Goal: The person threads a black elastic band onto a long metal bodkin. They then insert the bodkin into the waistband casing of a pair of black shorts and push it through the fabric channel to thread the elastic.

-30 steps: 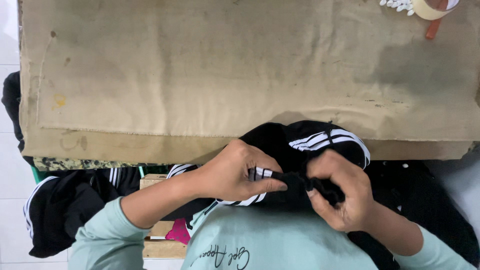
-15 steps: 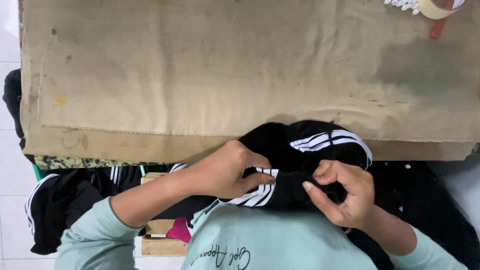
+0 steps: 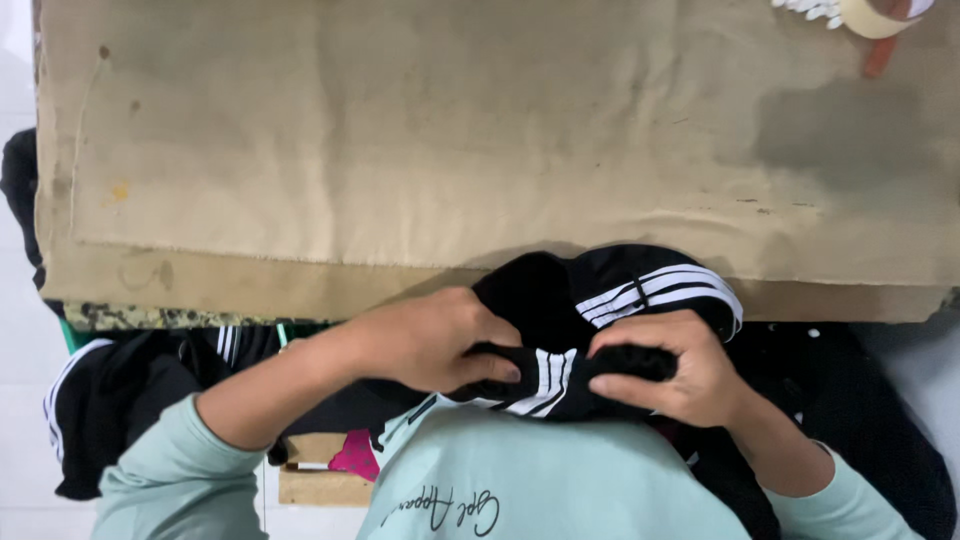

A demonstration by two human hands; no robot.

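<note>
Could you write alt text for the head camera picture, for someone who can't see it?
Seen from above, a person's left hand and right hand grip a black garment with white stripes at the near edge of a table covered in worn tan cloth. A roll of tape lies at the far right corner, and more dark clothing is heaped at the left.

Bare tan table cover; tape roll at far-right corner.

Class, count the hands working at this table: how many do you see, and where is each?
2: the left hand grips the black striped garment at its left; the right hand grips it at right. Nobody else's hands are visible.
</note>
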